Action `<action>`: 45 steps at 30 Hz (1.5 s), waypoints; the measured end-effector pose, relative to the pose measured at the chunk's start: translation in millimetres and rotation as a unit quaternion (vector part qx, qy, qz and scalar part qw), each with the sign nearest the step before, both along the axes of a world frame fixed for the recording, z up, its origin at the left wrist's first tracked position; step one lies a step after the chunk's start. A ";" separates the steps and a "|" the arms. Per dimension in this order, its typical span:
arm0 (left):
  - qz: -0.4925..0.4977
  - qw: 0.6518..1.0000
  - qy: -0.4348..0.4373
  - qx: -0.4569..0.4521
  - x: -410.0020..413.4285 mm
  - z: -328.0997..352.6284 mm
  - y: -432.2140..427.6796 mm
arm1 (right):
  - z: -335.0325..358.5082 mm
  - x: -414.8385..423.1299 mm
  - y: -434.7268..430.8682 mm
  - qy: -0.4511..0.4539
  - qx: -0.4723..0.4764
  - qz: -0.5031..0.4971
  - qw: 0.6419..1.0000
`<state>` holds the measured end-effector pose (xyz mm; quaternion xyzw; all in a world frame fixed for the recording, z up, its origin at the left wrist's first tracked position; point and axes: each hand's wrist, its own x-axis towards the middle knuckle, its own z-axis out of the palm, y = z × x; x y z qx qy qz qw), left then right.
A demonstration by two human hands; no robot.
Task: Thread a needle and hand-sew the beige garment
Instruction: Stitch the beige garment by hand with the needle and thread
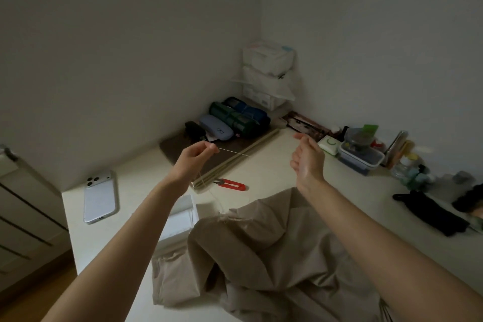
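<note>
Above table (274, 172): left hand (194, 158) fingers (211, 148) pinch needle (234, 152); right hand (308, 162) loosely curled.

You're in a home room: a pale desk (274, 165) in the wall corner carries a phone (100, 197) at left, a glasses case (215, 127) and stacked tissue packs (268, 57) at upper centre

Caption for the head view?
Left hand pinches thread above the beige garment; right hand raised alongside, red snips on the table.

The pale counter (274, 165) bears a beige garment (261, 243) heaped at its near edge; a clear box (180, 217) sits just beside it. A phone (100, 196) lies at the left; red snips (231, 185) near the middle; a black cloth (431, 213) at the right.
</note>
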<state>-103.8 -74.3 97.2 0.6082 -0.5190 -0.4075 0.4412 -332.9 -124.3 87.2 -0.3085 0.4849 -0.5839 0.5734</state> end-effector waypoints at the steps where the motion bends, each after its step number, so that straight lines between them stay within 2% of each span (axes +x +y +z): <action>1: -0.003 0.999 -0.039 -0.016 -3.1 1.7 -3.7 | -1.4 0.6 0.6 0.042 0.003 0.027 0.999; 4: -0.052 0.983 -0.172 -0.038 -14.5 4.6 -12.6 | -7.9 6.1 6.5 0.176 0.035 0.133 0.975; 7: -0.113 0.946 -0.305 -0.021 -18.0 -4.5 -17.8 | -11.3 17.0 17.0 0.277 0.041 0.222 0.934; 10: -0.138 0.951 -0.275 0.033 -17.8 -7.8 -7.0 | -14.1 27.3 30.2 0.355 0.005 0.328 0.875; 13: -0.177 0.956 -0.223 0.070 -12.1 -5.7 9.7 | -17.0 30.4 44.0 0.352 -0.040 0.439 0.825; 16: -0.254 0.937 -0.201 0.134 -2.4 0.3 23.3 | -17.3 33.0 53.9 0.411 -0.074 0.517 0.748; 18: -0.307 0.911 -0.198 0.191 1.3 2.3 30.3 | -18.3 35.5 58.3 0.442 -0.096 0.535 0.714; 20: -0.352 0.882 -0.225 0.217 2.0 1.4 36.1 | -19.5 36.5 60.7 0.441 -0.116 0.533 0.713; 22: -0.371 0.864 -0.274 0.203 1.5 -2.8 40.2 | -21.4 36.4 61.0 0.437 -0.135 0.520 0.722; 25: -0.362 0.860 -0.327 0.151 0.2 -9.1 44.6 | -21.5 34.3 60.8 0.447 -0.155 0.498 0.726; 30: -0.288 0.895 -0.334 0.066 -2.9 -17.4 51.4 | -21.4 27.0 59.0 0.461 -0.146 0.483 0.730; 36: -0.212 0.955 -0.204 0.025 -11.9 -28.4 62.8 | -28.8 18.8 63.0 0.472 -0.136 0.458 0.741; 39: -0.179 0.966 -0.188 0.008 -12.6 -33.8 66.9 | -33.6 17.0 67.0 0.463 -0.136 0.446 0.754; 42: -0.165 0.970 -0.178 0.002 -12.3 -35.1 70.5 | -34.8 17.4 71.5 0.453 -0.122 0.462 0.752; 45: -0.163 0.974 -0.156 0.003 -12.7 -32.0 73.7 | -31.7 20.6 74.5 0.414 -0.076 0.463 0.780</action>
